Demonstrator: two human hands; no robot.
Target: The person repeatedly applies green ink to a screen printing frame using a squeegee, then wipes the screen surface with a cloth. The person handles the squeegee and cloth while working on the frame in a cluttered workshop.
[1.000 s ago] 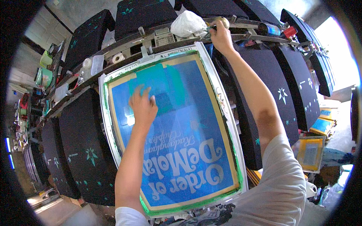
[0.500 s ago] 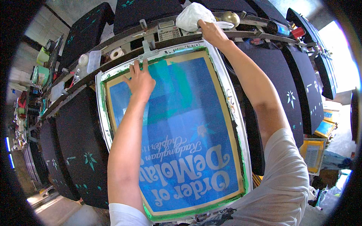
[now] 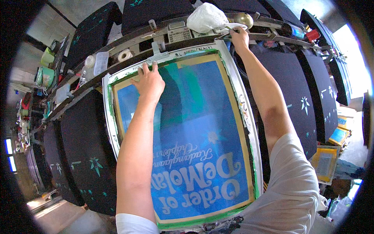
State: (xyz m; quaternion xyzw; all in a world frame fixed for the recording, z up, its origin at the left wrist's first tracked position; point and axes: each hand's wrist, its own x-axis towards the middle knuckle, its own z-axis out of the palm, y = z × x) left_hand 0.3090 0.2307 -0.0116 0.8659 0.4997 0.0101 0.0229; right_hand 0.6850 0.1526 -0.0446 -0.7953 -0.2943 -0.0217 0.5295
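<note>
A screen-printing frame (image 3: 250,128) with blue mesh and mirrored pale lettering lies in front of me. Its white border carries green ink smears. My left hand (image 3: 150,84) rests at the frame's far edge with fingers spread, their tips on the border beside a metal clamp (image 3: 157,52). Beyond the frame's far right corner, my right hand (image 3: 239,39) is closed over the rail; a small dark object shows at its fingertips, too small to name. Just left of that hand sits a white plastic bag (image 3: 206,18).
Black shirts (image 3: 87,156) with green leaf prints lie on boards along both sides. On the rail are a calculator (image 3: 179,32), a tape roll (image 3: 124,55), a brass-coloured ball (image 3: 244,19) and a red cup (image 3: 313,35). More framed screens (image 3: 325,163) stand at the right.
My right hand has moved right and slightly down, away from the white plastic bag, to the rail beside it. My left hand stays at the frame's far edge. The whole view has shifted slightly.
</note>
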